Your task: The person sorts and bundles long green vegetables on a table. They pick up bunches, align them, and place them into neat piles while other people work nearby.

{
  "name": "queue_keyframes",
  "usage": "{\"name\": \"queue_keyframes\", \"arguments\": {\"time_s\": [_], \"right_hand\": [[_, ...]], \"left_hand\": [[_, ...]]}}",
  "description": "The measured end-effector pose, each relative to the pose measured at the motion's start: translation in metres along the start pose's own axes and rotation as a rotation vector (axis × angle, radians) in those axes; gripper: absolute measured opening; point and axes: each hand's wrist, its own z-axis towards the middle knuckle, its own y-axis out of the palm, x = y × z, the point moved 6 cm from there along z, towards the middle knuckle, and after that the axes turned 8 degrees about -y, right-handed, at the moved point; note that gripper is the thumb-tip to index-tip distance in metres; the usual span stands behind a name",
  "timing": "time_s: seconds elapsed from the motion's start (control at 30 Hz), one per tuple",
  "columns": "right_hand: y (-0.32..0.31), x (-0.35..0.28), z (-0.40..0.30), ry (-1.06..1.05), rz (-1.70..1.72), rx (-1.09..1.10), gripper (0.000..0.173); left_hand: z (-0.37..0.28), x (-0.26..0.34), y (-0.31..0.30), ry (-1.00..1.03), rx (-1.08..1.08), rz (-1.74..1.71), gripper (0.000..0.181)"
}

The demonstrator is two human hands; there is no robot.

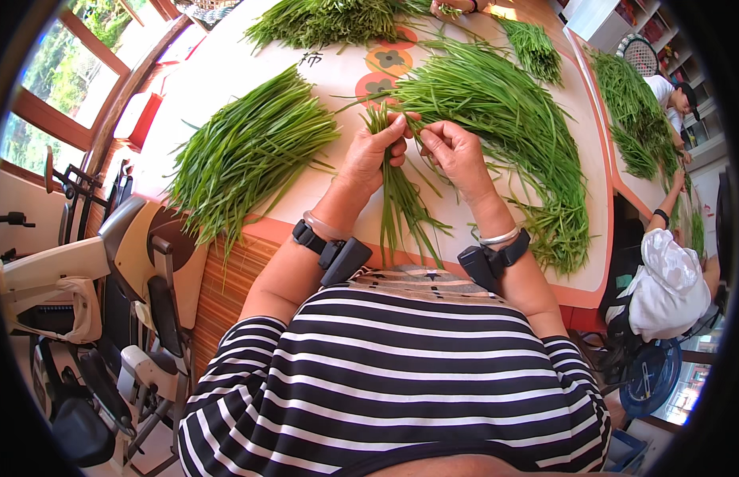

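A small bunch of long green leaves, seemingly garlic chives [399, 206], hangs from my left hand [372, 146], which is closed around it near its upper end. Just to the right, my right hand [456, 149] pinches a few thin leaves between thumb and fingers, close to the top of the bunch. On the table to the left lies a neat pile of leaves [256, 143]. A larger, looser pile [500, 101] spreads behind and to the right of my right hand. Short leaf pieces lie under my right forearm.
The pale table mat [345, 65] has an orange border. Another leaf heap [334, 21] lies at the far side, near another person's hand [453, 6]. Two people are at a second table [632, 167] on the right. Exercise equipment [137, 268] stands at the left.
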Motion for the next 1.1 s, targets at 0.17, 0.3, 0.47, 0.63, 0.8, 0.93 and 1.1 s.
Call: {"name": "queue_keyframes", "arguments": {"time_s": [0.17,0.3,0.47,0.63,0.8,0.93,1.1], "right_hand": [[0.002,-0.019,-0.003,-0.125,-0.315,0.016,0.011],[-0.002,-0.028,-0.002,-0.177,-0.476,0.049,0.012],[-0.007,-0.037,-0.004,-0.306,-0.612,0.104,0.012],[-0.009,-0.043,-0.006,-0.303,-0.707,0.106,0.011],[-0.011,-0.039,-0.007,-0.267,-0.666,0.134,0.011],[-0.027,-0.023,-0.008,-0.217,-0.549,0.183,0.010],[-0.046,-0.008,-0.003,-0.143,-0.210,0.269,0.008]], "left_hand": [[0.001,0.000,-0.005,0.050,0.088,0.092,0.018],[0.004,0.002,-0.013,0.135,0.149,0.106,0.011],[0.005,0.001,-0.015,0.179,0.190,0.157,0.010],[0.005,0.003,-0.014,0.187,0.176,0.160,0.012],[0.000,0.011,-0.006,0.143,0.001,0.061,0.014],[0.003,0.022,-0.020,0.164,-0.038,-0.186,0.017],[0.004,0.023,-0.012,0.027,-0.353,-0.342,0.017]]}}
